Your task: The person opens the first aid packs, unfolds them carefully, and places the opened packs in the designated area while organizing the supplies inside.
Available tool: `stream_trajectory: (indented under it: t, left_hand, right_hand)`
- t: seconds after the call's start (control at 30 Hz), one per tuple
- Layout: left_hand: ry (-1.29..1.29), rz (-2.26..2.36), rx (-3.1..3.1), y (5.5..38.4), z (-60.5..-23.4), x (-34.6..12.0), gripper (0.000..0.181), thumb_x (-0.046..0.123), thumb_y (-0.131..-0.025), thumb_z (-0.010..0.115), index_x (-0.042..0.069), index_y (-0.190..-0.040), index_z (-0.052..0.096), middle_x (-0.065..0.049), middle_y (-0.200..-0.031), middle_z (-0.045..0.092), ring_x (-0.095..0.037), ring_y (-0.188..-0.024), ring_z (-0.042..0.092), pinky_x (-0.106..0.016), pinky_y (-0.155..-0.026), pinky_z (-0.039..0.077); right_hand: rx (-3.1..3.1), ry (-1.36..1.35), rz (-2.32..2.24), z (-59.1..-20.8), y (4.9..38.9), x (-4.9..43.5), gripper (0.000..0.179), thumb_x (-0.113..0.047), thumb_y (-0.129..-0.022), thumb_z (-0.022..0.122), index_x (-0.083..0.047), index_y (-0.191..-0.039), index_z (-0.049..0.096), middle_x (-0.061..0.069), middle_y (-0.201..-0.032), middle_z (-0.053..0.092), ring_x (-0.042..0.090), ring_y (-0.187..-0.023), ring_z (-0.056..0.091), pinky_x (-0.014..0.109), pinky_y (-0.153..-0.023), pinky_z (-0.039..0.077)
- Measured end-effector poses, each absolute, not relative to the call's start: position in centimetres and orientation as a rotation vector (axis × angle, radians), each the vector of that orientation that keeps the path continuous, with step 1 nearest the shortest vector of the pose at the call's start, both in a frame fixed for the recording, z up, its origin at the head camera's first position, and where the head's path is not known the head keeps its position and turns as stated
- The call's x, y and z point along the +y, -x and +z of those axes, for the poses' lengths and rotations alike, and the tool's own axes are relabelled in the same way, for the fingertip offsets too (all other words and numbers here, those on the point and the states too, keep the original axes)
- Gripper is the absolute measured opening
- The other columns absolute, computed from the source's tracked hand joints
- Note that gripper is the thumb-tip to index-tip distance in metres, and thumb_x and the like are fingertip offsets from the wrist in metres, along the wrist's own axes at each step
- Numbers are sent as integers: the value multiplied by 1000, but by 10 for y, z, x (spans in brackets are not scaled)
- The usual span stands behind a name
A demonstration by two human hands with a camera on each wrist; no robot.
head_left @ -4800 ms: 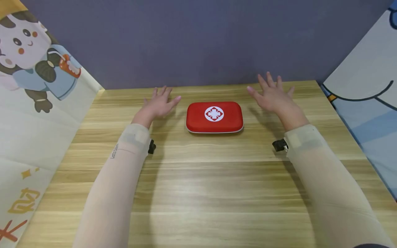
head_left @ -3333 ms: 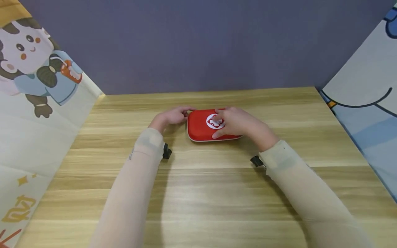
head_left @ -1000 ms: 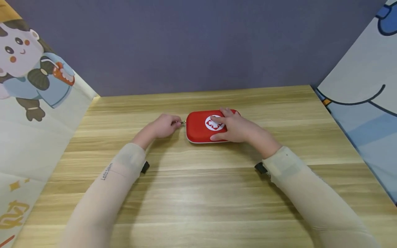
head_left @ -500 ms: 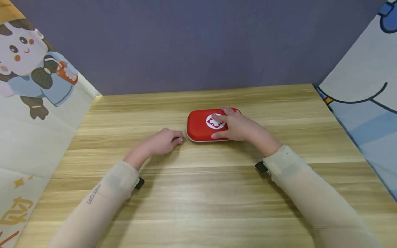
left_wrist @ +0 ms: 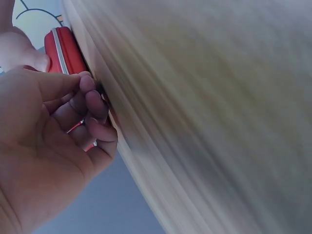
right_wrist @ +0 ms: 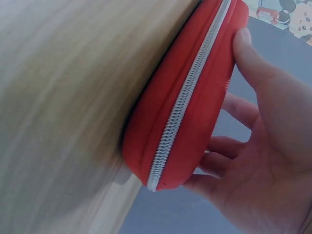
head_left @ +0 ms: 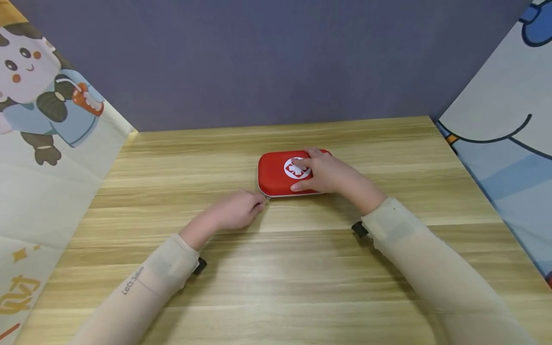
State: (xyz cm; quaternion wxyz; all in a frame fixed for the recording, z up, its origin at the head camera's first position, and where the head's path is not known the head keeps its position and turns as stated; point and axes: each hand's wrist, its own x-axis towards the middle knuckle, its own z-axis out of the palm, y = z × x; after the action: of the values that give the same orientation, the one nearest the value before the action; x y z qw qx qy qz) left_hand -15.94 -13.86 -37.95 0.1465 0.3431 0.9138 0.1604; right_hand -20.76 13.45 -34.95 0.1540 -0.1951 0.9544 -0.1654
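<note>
Over on the left, the left hand [head_left: 239, 210] has the little zip pull [head_left: 267, 198] pinched at the near-left corner of the red case [head_left: 272, 175]. Case sits on the bench [head_left: 302, 278] close to its back edge, roughly midway between the back corners. Right hand [head_left: 329, 173] grips its right end. Zip-working step, I reckon; next wants a steady tug along the front, case held firm.

A red zippered case [head_left: 272, 175] lies flat on the table [head_left: 302, 268].
</note>
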Motion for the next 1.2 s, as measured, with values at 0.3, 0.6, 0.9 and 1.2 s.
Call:
stream_trajectory:
  t: [0.3,0.6,0.9,1.2]
  left_hand:
    - [-1050,387,2645,158,-379,-133,23,12,-107,57,13,-85,55,3,-71,43,-18,-71,48,-33,-71,47]
    - [-1053,338,2629,157,-375,-124,14,14,-107,60,11,-93,61,2,-72,51,-16,-68,49,-30,-68,47]
    - [-1115,313,2652,156,-375,-122,12,12,-106,60,12,-94,61,1,-75,55,-18,-72,53,-34,-73,51]
    - [-1105,251,2634,156,-373,-111,15,16,-108,59,13,-94,64,1,-78,59,-19,-75,58,-37,-77,55]
  right_hand:
    - [2780,587,-386,-349,208,129,81,-55,-90,81,-22,-159,53,26,-171,31,45,-152,42,56,-123,43]
    - [2838,567,-225,-346,204,121,84,-65,-89,77,-25,-159,53,28,-168,37,46,-153,41,61,-121,43]
    - [2842,525,26,-340,200,105,99,-80,-87,66,-25,-164,41,24,-153,50,42,-141,48,64,-111,49]
    - [2904,342,125,-344,188,88,100,-89,-88,52,-26,-164,38,27,-147,50,44,-136,49,60,-110,48]
